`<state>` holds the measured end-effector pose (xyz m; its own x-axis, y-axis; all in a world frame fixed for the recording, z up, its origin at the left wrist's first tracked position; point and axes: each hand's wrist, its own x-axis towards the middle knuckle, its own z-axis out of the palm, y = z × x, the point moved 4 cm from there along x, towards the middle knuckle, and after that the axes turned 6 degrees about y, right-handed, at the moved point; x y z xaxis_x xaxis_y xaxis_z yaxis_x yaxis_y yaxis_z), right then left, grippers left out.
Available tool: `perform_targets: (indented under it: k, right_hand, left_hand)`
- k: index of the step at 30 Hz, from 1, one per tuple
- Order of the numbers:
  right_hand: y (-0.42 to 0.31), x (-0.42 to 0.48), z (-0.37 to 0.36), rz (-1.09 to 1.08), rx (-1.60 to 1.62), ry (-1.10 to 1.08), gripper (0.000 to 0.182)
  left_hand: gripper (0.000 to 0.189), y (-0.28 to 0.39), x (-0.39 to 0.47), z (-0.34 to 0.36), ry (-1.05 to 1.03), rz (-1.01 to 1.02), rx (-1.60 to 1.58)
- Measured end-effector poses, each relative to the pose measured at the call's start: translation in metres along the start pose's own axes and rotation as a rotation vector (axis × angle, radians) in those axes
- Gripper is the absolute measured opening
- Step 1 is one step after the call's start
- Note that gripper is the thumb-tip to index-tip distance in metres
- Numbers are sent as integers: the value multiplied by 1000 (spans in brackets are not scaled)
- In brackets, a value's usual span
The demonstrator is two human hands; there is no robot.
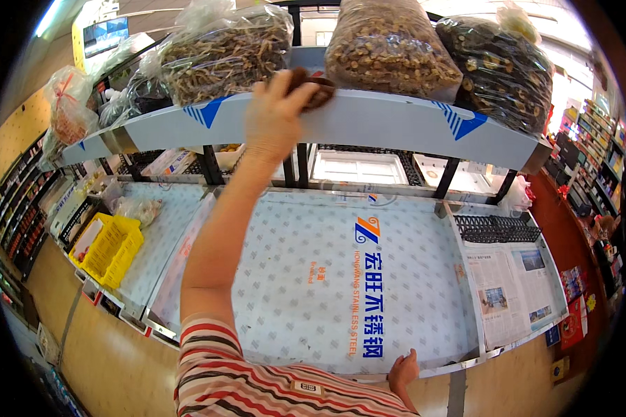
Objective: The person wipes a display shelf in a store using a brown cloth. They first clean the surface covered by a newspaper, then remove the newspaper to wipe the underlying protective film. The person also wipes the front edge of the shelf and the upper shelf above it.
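Observation:
My left hand (281, 114) is stretched up and away to the upper shelf. Its fingers are closed on a dark brown cloth (318, 95), slightly blurred, at the shelf's top edge. Behind the cloth is a gap between two large clear plastic bags, one of dried stalks (224, 57) on the left and one of brown dried pieces (388, 52) on the right. The shelf front (365, 117) is a pale panel with blue corner marks. Low in the view, my right hand (404, 369) is by the front edge of the film-covered steel display table (292, 234), apparently holding nothing.
A bag of dark dried slices (501, 73) stands at the shelf's right end. On the left are a yellow plastic basket (109, 250) and a plastic bag (138, 209). Newspaper (511, 292) lines the right compartment, below a black plastic grid (495, 228). Black posts (212, 166) support the shelf.

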<state>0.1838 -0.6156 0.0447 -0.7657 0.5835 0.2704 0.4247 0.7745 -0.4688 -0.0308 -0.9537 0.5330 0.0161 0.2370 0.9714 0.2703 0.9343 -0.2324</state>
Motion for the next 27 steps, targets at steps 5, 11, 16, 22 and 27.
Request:
perform_targets:
  k: [5, 11, 16, 22, 27]
  right_hand:
    - [-10, -4, -4, -113, 3, 52, 36]
    - [-14, 1, -10, -47, -13, -44, 34]
    - [-20, -1, -19, -9, 1, 0, 32]
    - [-15, -2, -12, -74, -21, 49, 30]
    - [-4, -1, -3, -2, -9, 47, 27]
  left_hand:
    - [46, -72, -17, -42, -162, -250, 337]
    - [51, -51, -31, -30, 8, -381, 199]
    - [57, 28, -45, 22, 197, -289, -126]
    - [41, 108, -40, 59, 204, 43, -300]
    - [40, 113, -47, 60, 130, 352, -345]
